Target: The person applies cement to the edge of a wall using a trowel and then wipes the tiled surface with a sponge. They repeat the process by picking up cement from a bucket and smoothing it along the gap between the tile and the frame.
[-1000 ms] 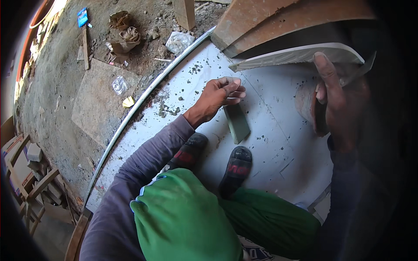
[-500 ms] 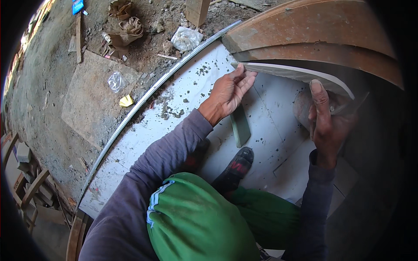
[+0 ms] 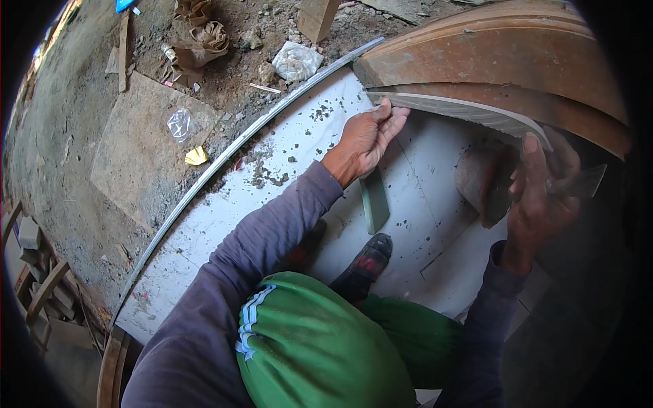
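A long, narrow tile strip [image 3: 462,109] with a ribbed grey face and pale edge spans between my hands, along the lower side of the brown wooden boards. My left hand [image 3: 369,139] pinches its left end between thumb and fingers. At the other end, my right hand [image 3: 541,197] has its thumb and a raised finger on the strip. That same hand also grips a trowel [image 3: 583,182], whose flat blade points right; its handle is mostly hidden in the palm. Below the strip, a round, dirty bucket [image 3: 476,177] lies tilted on the white tiled floor [image 3: 422,197].
Brown wooden boards [image 3: 496,58] curve across the upper right. A green-grey strip [image 3: 374,204] lies by my shoe [image 3: 367,262]. Mortar crumbs [image 3: 265,177] dot the tiles. Past the metal edging [image 3: 224,160] are rough ground, crumpled brown paper [image 3: 204,44] and a plastic bag [image 3: 297,61].
The strip has moved up against the wooden boards, its ribbed face showing more. My right hand has shifted right and down, uncovering the bucket and the trowel blade. My left hand has barely moved.
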Tool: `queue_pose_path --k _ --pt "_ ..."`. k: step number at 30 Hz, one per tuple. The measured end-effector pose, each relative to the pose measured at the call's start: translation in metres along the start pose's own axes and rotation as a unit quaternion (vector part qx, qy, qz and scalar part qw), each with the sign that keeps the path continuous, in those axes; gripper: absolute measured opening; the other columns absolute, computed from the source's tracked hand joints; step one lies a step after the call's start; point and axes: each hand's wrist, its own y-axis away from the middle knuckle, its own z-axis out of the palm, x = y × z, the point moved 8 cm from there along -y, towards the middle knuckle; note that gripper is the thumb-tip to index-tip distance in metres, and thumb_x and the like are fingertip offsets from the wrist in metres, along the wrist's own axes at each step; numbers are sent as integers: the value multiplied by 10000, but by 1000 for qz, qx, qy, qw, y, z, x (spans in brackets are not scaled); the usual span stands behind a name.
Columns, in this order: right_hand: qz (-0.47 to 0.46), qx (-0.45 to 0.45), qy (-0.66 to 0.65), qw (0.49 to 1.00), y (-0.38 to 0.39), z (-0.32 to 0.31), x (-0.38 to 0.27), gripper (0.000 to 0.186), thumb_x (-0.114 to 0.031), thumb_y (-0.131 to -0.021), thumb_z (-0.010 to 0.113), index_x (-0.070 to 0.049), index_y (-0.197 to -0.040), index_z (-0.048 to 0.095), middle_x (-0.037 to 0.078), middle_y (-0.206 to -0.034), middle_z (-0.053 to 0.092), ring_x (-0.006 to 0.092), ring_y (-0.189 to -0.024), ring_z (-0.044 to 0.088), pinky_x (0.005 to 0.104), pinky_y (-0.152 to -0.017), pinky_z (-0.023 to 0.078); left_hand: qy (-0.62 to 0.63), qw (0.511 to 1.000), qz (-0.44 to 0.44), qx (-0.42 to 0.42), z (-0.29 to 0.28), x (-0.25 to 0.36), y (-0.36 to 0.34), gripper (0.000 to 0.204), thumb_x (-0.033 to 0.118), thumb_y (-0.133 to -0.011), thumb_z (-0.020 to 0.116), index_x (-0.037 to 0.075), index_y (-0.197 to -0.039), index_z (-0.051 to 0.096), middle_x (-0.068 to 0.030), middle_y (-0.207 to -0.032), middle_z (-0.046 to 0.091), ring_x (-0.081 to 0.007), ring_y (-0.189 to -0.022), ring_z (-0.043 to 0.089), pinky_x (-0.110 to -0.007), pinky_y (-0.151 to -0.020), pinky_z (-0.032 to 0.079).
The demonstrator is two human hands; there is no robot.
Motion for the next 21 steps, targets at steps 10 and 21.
queue_pose_path --k 10,21 --pt "-1 8 6 1000 -4 6 -5 255 32 -901 754 62 -1145 688 127 -941 745 34 -559 530 185 -475 389 -14 1000 8 5 5 5 -5 220 84 -1046 585 -77 -1193 557 -156 -1165 642 -226 -1094 690 -292 -960 629" --pt "-15 5 50 999 -5 12 -8 260 -3 -886 793 27 -1137 728 60 -859 745 0 -549 493 174 -486 364 -7 1000 9 4 3 9 -9 228 51 -1050 558 -106 -1211 526 -173 -1191 618 -232 -1101 684 -288 -968 627"
